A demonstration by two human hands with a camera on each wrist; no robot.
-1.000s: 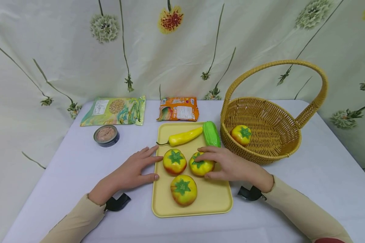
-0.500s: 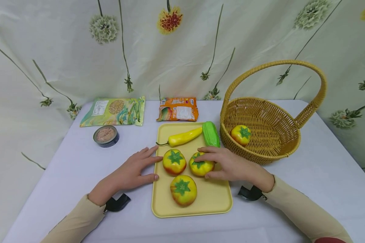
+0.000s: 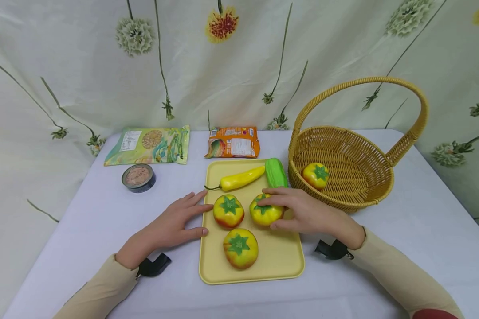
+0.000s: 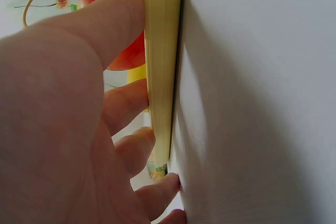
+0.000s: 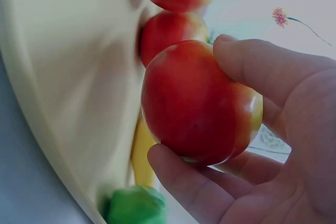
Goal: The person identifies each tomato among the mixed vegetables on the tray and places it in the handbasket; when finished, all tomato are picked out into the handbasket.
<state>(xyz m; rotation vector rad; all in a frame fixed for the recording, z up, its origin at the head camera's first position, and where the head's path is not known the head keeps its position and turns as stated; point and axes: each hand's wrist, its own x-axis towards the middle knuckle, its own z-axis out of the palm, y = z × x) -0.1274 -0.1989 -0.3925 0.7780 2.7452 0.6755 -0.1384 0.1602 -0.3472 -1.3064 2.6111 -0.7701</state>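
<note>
My right hand (image 3: 309, 212) grips a yellow-red toy tomato (image 5: 197, 108) with a green star-shaped top, thumb on one side and fingers on the other. In the right wrist view a gap shows between this tomato and the cream tray (image 3: 281, 266). Two like tomatoes lie on the tray, one at its middle left (image 3: 228, 217) and one nearer the front (image 3: 241, 252). My left hand (image 3: 175, 223) is spread at the tray's left edge, its thumb and fingertips touching the rim (image 4: 160, 66) in the left wrist view.
A yellow pepper (image 3: 242, 179) and a green pepper (image 3: 276, 173) lie at the tray's far end. Right of it stands a wicker basket (image 3: 353, 177) with a tall handle and one tomato (image 3: 316, 176) inside. Behind are a can (image 3: 139, 177), a green packet (image 3: 147, 146) and an orange packet (image 3: 233, 142).
My right hand and the tomato in it have risen slightly and shifted a little to the right. The left hand has stayed at the tray's edge.
</note>
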